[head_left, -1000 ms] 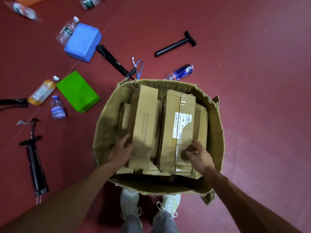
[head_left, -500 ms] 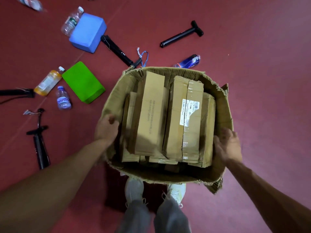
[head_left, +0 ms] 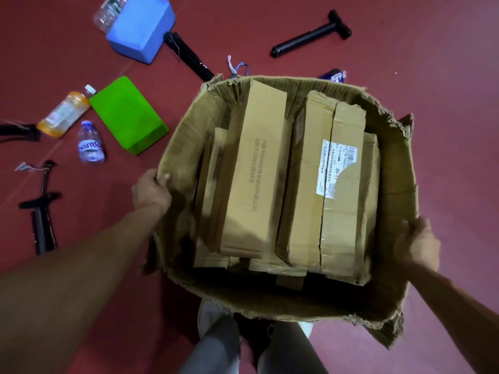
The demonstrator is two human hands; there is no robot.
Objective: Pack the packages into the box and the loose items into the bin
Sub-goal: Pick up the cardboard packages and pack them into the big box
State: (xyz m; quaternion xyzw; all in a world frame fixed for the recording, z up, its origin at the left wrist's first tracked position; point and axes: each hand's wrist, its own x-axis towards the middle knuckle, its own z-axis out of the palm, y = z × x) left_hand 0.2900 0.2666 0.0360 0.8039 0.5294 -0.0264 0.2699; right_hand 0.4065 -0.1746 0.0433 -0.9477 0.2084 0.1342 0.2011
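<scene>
A big torn cardboard box [head_left: 183, 147] fills the middle of the view, raised close to me above my feet. Several long cardboard packages lie side by side inside it: a plain one [head_left: 251, 174] on the left and a taped one with a white label [head_left: 340, 190] on the right. My left hand [head_left: 149, 191] grips the box's left rim, thumb curled over the edge. My right hand [head_left: 417, 245] clasps the right wall from outside. No bin is in view.
On the red floor to the left lie a blue foam block [head_left: 140, 28], a green foam block [head_left: 129, 114], an orange drink bottle [head_left: 63, 114], a small water bottle [head_left: 90, 144] and black hand pumps [head_left: 40, 220]. Another pump [head_left: 310, 36] and a blue bottle [head_left: 333, 75] lie behind the box.
My hands left the packages, went to the box's two sides and closed on them. The box now looks larger and nearer, hiding more of the floor behind it.
</scene>
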